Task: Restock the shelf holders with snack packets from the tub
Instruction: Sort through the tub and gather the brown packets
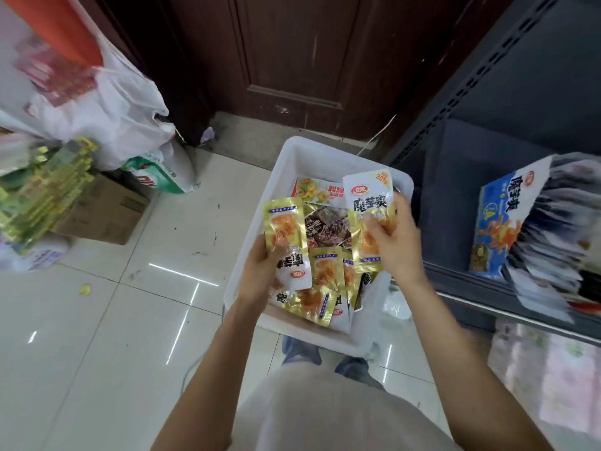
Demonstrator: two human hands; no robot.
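Glossy white floor tiles (107, 320) carry everything in view, backed by a dark wooden door (286, 53). Dark metal shelving (471, 203) stands along the right side, and on its shelf a blue holder box (497, 222) leans, packed with what seem to be white packets, though that corner is blurred. Against the shelving's foot sits the white plastic tub (286, 164), with gold-and-white snack packets (320, 288) piled toward its near edge. At the floor's far left edge are white plastic bags (107, 102) and a cardboard box (104, 213). Over the tub, the left hand (260, 275) pinches one gold packet (286, 232); the right hand (393, 242) grips a white-and-gold packet (369, 203).
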